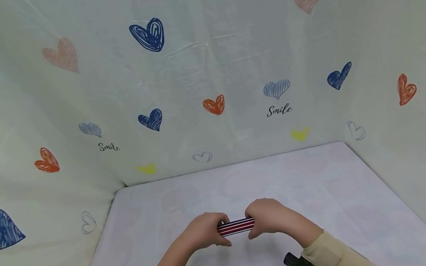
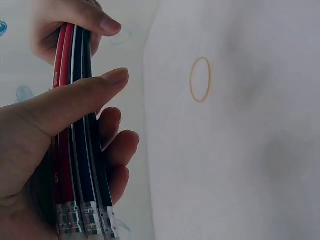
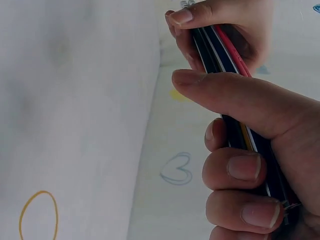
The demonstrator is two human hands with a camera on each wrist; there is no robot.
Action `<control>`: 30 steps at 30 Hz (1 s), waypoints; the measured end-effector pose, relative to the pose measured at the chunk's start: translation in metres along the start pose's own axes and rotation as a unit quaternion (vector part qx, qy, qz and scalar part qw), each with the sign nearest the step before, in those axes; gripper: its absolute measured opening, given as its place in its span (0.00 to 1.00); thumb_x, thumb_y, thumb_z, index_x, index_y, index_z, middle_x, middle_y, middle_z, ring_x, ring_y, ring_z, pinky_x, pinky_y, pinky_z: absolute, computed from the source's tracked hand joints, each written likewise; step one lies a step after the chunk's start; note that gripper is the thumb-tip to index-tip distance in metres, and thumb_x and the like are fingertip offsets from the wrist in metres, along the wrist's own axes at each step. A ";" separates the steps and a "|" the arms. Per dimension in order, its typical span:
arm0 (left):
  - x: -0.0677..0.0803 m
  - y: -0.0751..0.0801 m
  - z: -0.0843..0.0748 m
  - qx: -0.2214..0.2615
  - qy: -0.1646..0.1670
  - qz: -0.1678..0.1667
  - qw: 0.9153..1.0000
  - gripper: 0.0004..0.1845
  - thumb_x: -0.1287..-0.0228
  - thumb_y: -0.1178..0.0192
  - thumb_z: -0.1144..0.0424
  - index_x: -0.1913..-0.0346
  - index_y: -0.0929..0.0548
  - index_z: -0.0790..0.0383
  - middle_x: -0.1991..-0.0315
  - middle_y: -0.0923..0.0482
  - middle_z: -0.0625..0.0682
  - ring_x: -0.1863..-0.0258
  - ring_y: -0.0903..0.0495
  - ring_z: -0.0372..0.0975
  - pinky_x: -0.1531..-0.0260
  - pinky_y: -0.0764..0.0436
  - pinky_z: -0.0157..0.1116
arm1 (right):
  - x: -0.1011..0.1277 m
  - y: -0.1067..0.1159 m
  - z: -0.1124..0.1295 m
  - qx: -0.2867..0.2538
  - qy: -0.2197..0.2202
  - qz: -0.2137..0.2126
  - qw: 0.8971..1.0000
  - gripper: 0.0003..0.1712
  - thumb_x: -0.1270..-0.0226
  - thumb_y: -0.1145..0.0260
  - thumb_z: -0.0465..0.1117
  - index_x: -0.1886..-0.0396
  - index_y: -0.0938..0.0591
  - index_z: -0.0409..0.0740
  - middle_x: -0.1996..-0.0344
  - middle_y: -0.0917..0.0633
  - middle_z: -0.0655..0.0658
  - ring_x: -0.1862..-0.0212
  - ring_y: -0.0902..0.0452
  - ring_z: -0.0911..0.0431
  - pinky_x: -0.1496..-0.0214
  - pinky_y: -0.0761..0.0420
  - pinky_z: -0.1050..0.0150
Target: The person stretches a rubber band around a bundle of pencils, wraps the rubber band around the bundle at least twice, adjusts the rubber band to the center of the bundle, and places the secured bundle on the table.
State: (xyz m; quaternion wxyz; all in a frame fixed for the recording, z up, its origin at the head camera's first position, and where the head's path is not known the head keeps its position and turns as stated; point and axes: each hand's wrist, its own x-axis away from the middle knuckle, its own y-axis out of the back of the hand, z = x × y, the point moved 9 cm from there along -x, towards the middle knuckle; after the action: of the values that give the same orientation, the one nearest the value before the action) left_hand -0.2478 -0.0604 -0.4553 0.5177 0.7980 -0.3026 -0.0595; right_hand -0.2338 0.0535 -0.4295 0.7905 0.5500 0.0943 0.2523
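Both hands hold one bundle of several pencils (image 1: 236,227) level above the table, one hand at each end. My left hand (image 1: 204,231) grips the left end, its thumb lying across the red and dark blue barrels. Silvery ferrules (image 2: 90,220) stick out below that palm in the left wrist view. On the other end, my right hand (image 1: 269,216) has its fingers curled round the pencils, the thumb over the top. The right wrist view also shows a yellow strip among the dark barrels. The middle of the bundle is bare between the hands.
A white table (image 1: 231,187) lies beneath the hands. On its surface the left wrist view shows a thin orange oval loop (image 2: 192,80). Behind and to both sides hangs a pale curtain (image 1: 226,64) printed with hearts and the word "Smile".
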 end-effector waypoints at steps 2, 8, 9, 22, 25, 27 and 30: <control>-0.001 0.001 -0.003 -0.002 -0.001 0.000 1.000 0.17 0.56 0.21 0.56 0.66 0.18 0.50 0.75 0.25 0.38 0.75 0.27 0.34 0.72 0.27 0.34 | 0.001 0.002 0.001 -0.006 -0.001 -0.006 1.000 0.14 0.56 0.20 0.46 0.78 0.18 0.48 0.84 0.26 0.58 0.79 0.33 0.62 0.76 0.31 0.65; 0.000 0.002 -0.010 -0.032 0.000 -0.005 0.999 0.14 0.55 0.22 0.55 0.68 0.17 0.52 0.78 0.26 0.38 0.80 0.27 0.33 0.76 0.27 0.32 | 0.005 0.005 -0.001 -0.049 0.006 -0.024 0.998 0.17 0.59 0.17 0.48 0.76 0.18 0.50 0.81 0.25 0.60 0.77 0.32 0.62 0.74 0.30 0.64; 0.001 0.003 -0.010 -0.033 0.004 -0.006 0.999 0.13 0.54 0.22 0.55 0.69 0.17 0.52 0.79 0.26 0.38 0.81 0.27 0.33 0.76 0.27 0.32 | 0.006 0.005 -0.002 -0.064 0.009 -0.025 0.998 0.17 0.59 0.17 0.48 0.75 0.18 0.50 0.81 0.24 0.60 0.76 0.31 0.63 0.73 0.29 0.64; 0.011 0.007 -0.002 -0.040 0.014 -0.022 0.999 0.11 0.52 0.23 0.56 0.70 0.16 0.53 0.80 0.27 0.39 0.78 0.29 0.34 0.74 0.27 0.33 | 0.023 0.007 -0.027 -0.302 0.032 -0.073 0.950 0.21 0.51 0.20 0.44 0.58 0.18 0.48 0.67 0.17 0.54 0.64 0.21 0.56 0.63 0.21 0.59; 0.012 0.009 -0.002 -0.045 0.010 -0.028 0.999 0.10 0.51 0.24 0.57 0.70 0.16 0.53 0.80 0.27 0.39 0.78 0.29 0.34 0.74 0.28 0.33 | 0.026 0.006 -0.029 -0.336 0.036 -0.087 0.937 0.25 0.50 0.20 0.44 0.53 0.19 0.47 0.60 0.17 0.52 0.58 0.20 0.54 0.57 0.20 0.53; 0.013 0.010 -0.001 -0.047 0.009 -0.032 0.998 0.10 0.51 0.24 0.57 0.69 0.16 0.53 0.79 0.27 0.39 0.78 0.29 0.34 0.73 0.28 0.33 | 0.028 0.004 -0.030 -0.357 0.036 -0.099 0.928 0.29 0.51 0.20 0.45 0.48 0.21 0.48 0.55 0.17 0.51 0.53 0.20 0.54 0.51 0.22 0.51; 0.014 0.011 0.001 -0.046 0.014 -0.038 0.998 0.11 0.52 0.24 0.57 0.68 0.15 0.53 0.78 0.26 0.39 0.77 0.29 0.34 0.72 0.27 0.34 | 0.029 0.003 -0.029 -0.387 0.042 -0.125 0.912 0.38 0.53 0.19 0.44 0.40 0.25 0.51 0.47 0.20 0.50 0.44 0.24 0.53 0.42 0.27 0.49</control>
State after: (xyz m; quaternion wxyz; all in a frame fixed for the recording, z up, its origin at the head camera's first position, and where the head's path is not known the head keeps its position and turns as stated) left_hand -0.2411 -0.0721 -0.4434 0.5552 0.7852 -0.2620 -0.0819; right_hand -0.2221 0.0923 -0.4343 0.9619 0.1732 0.0906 0.1909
